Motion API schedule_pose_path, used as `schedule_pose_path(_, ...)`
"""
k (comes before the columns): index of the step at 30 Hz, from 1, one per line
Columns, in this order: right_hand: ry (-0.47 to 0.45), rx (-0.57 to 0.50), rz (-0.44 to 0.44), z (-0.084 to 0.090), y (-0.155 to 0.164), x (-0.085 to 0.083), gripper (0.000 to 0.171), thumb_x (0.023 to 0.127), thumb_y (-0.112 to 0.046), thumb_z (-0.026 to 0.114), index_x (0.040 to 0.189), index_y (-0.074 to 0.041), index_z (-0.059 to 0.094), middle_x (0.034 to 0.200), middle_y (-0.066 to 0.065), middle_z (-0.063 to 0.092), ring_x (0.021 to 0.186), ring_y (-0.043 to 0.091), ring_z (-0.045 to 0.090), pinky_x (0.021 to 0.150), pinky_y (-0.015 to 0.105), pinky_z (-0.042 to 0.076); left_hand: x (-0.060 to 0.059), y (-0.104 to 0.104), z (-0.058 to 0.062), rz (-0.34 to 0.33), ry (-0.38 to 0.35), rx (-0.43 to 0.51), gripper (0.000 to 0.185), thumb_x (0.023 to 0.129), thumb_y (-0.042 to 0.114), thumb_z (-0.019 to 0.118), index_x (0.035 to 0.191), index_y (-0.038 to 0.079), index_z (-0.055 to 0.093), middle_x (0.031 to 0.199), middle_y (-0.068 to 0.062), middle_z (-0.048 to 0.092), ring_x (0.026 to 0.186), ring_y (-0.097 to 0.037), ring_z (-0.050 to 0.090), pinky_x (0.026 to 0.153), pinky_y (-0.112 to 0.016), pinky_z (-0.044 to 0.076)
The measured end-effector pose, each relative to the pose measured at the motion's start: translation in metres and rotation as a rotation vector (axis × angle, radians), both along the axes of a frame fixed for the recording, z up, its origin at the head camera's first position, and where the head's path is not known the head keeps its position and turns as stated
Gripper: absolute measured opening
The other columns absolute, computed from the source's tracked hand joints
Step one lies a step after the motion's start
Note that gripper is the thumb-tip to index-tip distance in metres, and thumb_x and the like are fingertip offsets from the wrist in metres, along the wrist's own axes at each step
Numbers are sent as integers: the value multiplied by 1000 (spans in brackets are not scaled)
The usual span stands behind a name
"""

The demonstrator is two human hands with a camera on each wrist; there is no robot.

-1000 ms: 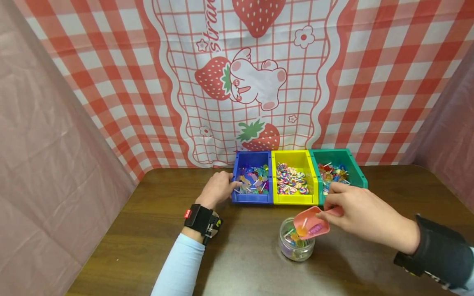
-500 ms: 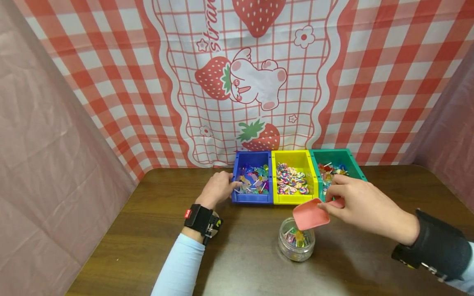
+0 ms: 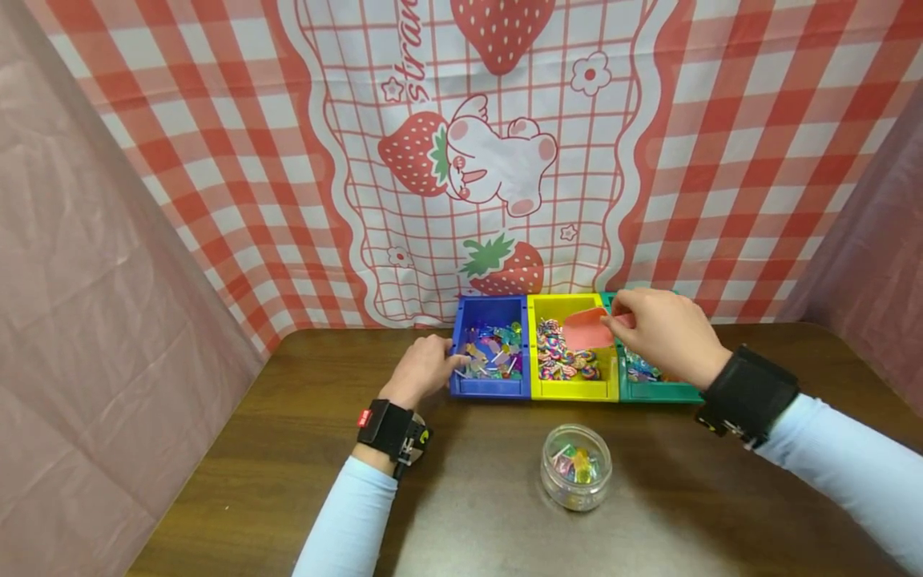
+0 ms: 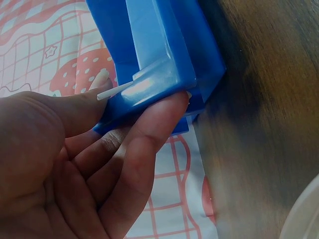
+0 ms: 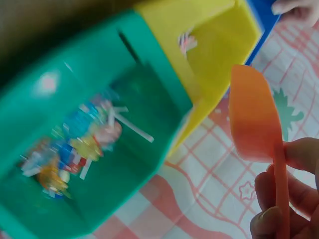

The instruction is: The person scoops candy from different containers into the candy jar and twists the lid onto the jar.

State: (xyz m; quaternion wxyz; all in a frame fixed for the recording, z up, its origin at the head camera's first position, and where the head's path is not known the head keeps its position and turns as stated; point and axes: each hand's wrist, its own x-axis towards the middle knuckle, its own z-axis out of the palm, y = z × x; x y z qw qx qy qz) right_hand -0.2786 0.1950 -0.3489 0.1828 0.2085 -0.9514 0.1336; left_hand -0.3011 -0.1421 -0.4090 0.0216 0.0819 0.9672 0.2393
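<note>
My right hand (image 3: 659, 330) pinches the handle of a small pink scoop (image 3: 587, 328) and holds it over the yellow bin (image 3: 574, 391), which is full of swirl lollipops. The right wrist view shows the scoop (image 5: 254, 119) empty, above the yellow bin (image 5: 212, 45) and beside the green bin (image 5: 99, 144) of mixed candies. My left hand (image 3: 425, 367) grips the left front corner of the blue bin (image 3: 490, 388); its thumb and fingers (image 4: 149, 134) clasp that bin's wall (image 4: 164, 64). A clear round jar (image 3: 576, 478) with a few candies stands on the table in front of the bins.
The three bins stand side by side at the back of the dark wooden table (image 3: 288, 449), against a red checked strawberry cloth (image 3: 469, 160). Pink sheets (image 3: 86, 320) close in both sides.
My right hand tipped the scoop's candies into the jar, then lifted the empty scoop back and away to above the yellow bin. The left hand stayed on the blue bin.
</note>
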Motion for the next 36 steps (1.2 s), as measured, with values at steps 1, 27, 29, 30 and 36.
schedule_pose_path(1,19,22,-7,-1,-4,-6,22,88,-23,77,91,-5,67,66,3,53,57,20,47,51,35,41,0,0,0,-1,3,0,25,97,35,67,87,12,66,65,1,62,54,-13,60,53,-28,42)
schedule_pose_path(27,404,480,137,-39,-50,-62,24,81,-11,81,63,-6,65,71,14,64,72,30,51,56,37,40,0,0,1,6,-14,25,25,97,34,66,96,10,70,66,0,64,55,-13,61,52,-28,43)
schedule_pose_path(29,388,488,143,-36,-51,-61,26,77,-11,82,60,-6,64,66,12,63,69,29,51,53,37,42,0,0,1,0,-7,16,25,97,34,66,93,10,69,65,1,63,55,-13,61,53,-29,43)
schedule_pose_path(30,374,487,145,-34,-52,-61,25,75,-11,82,59,-7,63,64,11,61,68,29,52,51,37,43,0,0,1,-3,-3,12,25,97,34,66,91,10,69,65,1,63,54,-13,61,53,-29,43)
schedule_pose_path(36,228,446,78,-25,-56,-58,25,77,-9,78,58,-7,61,56,8,55,57,27,54,47,43,49,1,0,0,4,-13,9,25,97,34,66,89,11,68,65,0,62,54,-13,60,53,-29,42)
